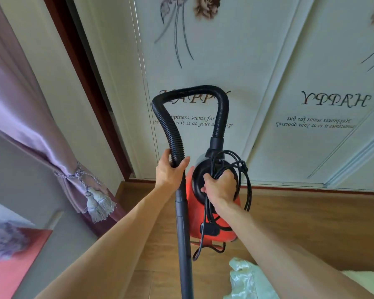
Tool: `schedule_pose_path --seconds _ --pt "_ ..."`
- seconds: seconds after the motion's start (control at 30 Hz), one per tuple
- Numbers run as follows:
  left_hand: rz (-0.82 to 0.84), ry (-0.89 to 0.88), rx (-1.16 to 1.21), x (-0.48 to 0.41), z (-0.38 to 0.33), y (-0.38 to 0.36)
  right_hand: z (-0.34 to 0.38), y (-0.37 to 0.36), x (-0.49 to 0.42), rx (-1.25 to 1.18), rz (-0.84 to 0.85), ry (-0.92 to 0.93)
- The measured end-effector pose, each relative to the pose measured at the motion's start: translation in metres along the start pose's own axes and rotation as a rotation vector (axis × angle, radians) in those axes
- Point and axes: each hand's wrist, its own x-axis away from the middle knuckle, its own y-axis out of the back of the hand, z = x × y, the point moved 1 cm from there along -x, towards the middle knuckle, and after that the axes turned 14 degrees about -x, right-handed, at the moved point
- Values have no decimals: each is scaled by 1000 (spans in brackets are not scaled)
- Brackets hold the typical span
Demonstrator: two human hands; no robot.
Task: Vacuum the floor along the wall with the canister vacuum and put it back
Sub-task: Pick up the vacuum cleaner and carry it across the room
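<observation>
A red canister vacuum (221, 225) hangs in the air in front of the white wardrobe doors, above the wooden floor (311, 223). My right hand (221, 186) grips its black top handle together with a bundle of coiled black power cord (244, 182). A black ribbed hose (190, 93) loops up from the canister's top and comes down on the left. My left hand (170, 170) grips the hose end where it joins the dark wand (184, 244), which runs down out of the picture. The wand's floor head is out of view.
White sliding wardrobe doors (289, 72) with flower prints and lettering fill the background. A purple curtain (58, 152) tied back with a tassel hangs at the left. Pale shiny bedding (246, 281) lies at the bottom right, and a red printed cloth (11, 262) at the bottom left.
</observation>
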Motion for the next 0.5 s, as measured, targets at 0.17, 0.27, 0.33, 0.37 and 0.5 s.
schedule_pose_path --seconds 0.17,0.27,0.33,0.37,0.5 --pt "61 -75 -5 14 -22 19 44 9 22 -3 -52 60" --pt "129 -120 -32 15 -33 29 73 15 33 -9 -96 82" --pt "193 -169 -62 14 -42 36 88 18 35 -6 -132 103" --pt "216 -191 -69 12 -47 39 93 19 36 -6 -145 110" --pt "259 -225 -2 5 -73 53 116 22 38 1 -186 148"
